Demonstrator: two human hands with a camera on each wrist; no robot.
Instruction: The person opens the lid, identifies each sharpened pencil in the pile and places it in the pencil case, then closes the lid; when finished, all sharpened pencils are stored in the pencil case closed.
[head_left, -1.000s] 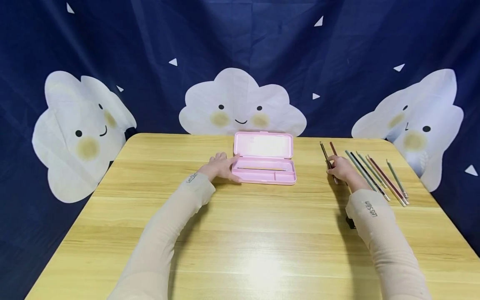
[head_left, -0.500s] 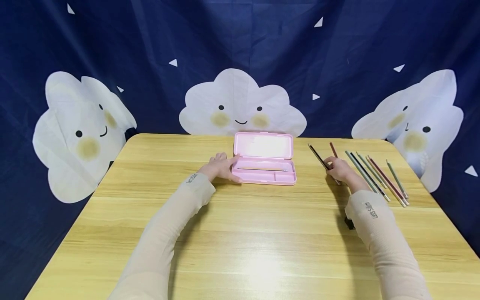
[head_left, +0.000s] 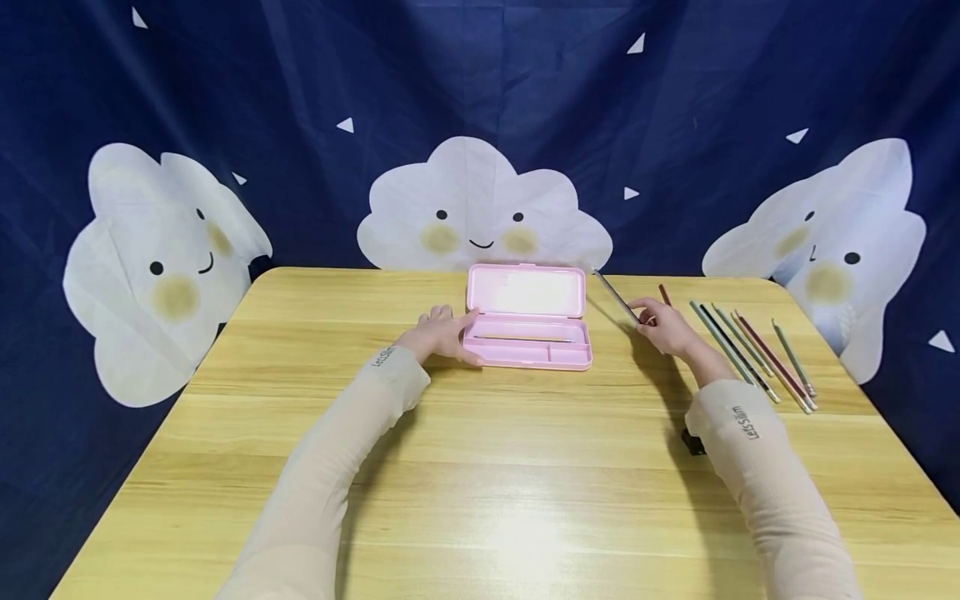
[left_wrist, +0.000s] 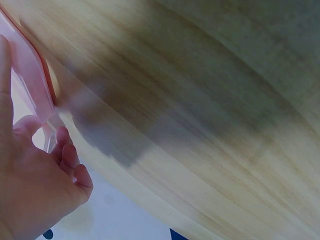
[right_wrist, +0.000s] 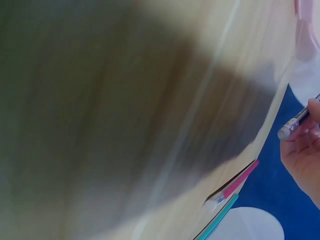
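A pink pencil case (head_left: 510, 352) lies with its lid up near the table's far edge, and one pencil (head_left: 525, 338) rests in its long compartment. My left hand (head_left: 438, 333) grips the case's left end, thumb at the front corner and forefinger by the hinge; the left wrist view shows that hand (left_wrist: 35, 185) against the pink wall (left_wrist: 31, 70). Between thumb and fingers, my right hand (head_left: 670, 331) pinches a dark pencil (head_left: 617, 295), raised over the table and slanting toward the case's right side. Its eraser end (right_wrist: 286, 133) faces the right wrist camera.
Right of my right hand lie several loose pencils, among them a dark red one (head_left: 772, 358) and a green one (head_left: 793, 357). Another red pencil (head_left: 665, 293) pokes out behind that hand. A navy curtain with cloud faces (head_left: 487, 200) hangs behind the table.
My right hand has lifted the dark pencil off the table and moved slightly left, swinging its far tip left toward the case. The left hand and case have stayed in place.
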